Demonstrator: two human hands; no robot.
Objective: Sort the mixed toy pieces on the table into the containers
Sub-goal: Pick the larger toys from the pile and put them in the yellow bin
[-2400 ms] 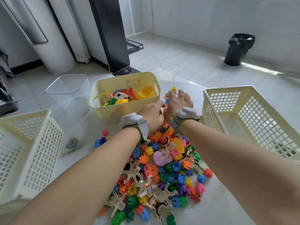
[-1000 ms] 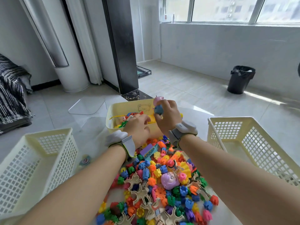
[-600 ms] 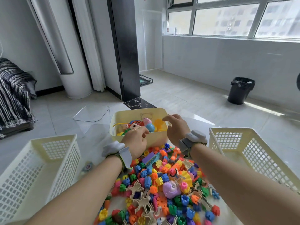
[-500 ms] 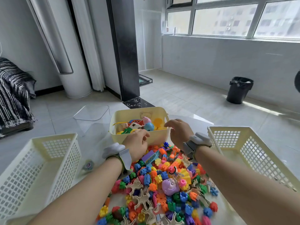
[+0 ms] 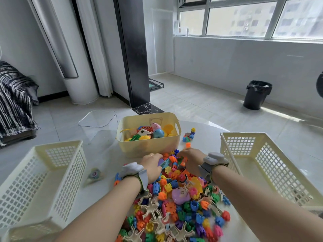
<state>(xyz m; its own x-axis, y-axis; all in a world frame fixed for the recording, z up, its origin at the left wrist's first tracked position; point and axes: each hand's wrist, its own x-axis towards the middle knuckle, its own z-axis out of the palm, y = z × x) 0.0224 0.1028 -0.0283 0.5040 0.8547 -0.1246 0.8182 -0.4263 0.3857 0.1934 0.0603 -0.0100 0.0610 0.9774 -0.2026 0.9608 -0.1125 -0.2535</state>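
Clutter swallows the ends of both hands. The left hand and the right hand sit knuckles-up at the far edge of the toy pieces. Their fingers curl down among the pieces, so I cannot tell whether either hand is gripping anything.

The heap lies on the glossy white table, between the two forearms and right up against the near side of the tub. Its near end runs off the bottom of the view. It is made of small notched plastic blocks in many colours, flat beige branching shapes and a rounded purple figure head.

The tub is smooth pale yellow plastic with bigger toys inside. The left basket and the right basket are cream plastic lattice, each cut off at the edge of view. A grey band wraps each wrist.
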